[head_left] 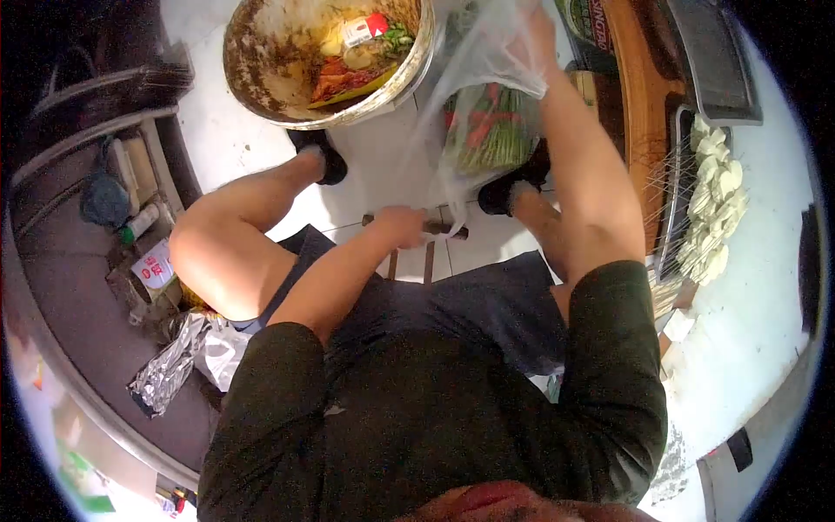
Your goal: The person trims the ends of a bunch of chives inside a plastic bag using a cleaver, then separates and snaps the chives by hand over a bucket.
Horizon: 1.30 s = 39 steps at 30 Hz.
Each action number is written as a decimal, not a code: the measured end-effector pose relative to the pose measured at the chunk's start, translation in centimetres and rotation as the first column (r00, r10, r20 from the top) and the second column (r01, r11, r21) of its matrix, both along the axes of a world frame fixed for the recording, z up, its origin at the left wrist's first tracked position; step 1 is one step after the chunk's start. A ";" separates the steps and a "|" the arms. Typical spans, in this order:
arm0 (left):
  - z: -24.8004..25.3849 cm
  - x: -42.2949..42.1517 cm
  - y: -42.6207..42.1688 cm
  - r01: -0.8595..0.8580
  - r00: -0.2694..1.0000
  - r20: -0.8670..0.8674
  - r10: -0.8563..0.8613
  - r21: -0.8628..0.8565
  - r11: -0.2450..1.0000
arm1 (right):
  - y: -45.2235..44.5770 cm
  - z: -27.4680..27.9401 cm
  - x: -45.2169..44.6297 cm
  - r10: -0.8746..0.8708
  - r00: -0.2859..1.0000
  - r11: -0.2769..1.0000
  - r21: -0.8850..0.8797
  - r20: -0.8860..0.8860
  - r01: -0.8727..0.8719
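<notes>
A clear plastic bag point(470, 65) hangs stretched between my two hands. My left hand point(404, 228) is closed on its lower edge, above the floor between my knees. Up at the top, my right hand point(532, 39) grips the bag's upper part; the film partly covers its fingers. Behind and below the film lies a bundle of green stalks point(497, 143) with red bands, in clear wrapping. It is beside my right foot.
A stained bucket point(248, 65) with food scraps and a red-and-white packet stands at top left. Foil point(174, 370) and bottles lie on the dark seat point(56, 252) at left. At right, skewers with pale pieces point(713, 204) rest near a wooden board point(642, 96).
</notes>
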<state>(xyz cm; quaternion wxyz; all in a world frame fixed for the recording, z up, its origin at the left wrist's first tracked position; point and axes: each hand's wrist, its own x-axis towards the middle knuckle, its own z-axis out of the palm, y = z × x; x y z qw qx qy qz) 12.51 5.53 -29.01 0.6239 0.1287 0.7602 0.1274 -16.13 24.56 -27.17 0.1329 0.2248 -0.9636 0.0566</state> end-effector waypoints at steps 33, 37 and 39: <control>-3.0 -15.0 3.4 -0.670 0.529 -0.241 0.814 0.470 0.575 | 8.0 -5.5 9.0 -0.255 0.729 0.801 0.562 0.635 -0.208; -8.2 -13.5 2.8 -0.428 0.496 -0.419 0.761 0.644 0.634 | 4.1 -1.7 12.9 -0.231 0.616 0.949 0.313 0.753 -0.027; -2.0 -12.0 2.8 -0.382 0.667 -0.414 0.619 0.523 0.762 | 3.0 -3.9 14.4 -0.166 0.613 0.986 0.149 0.773 0.080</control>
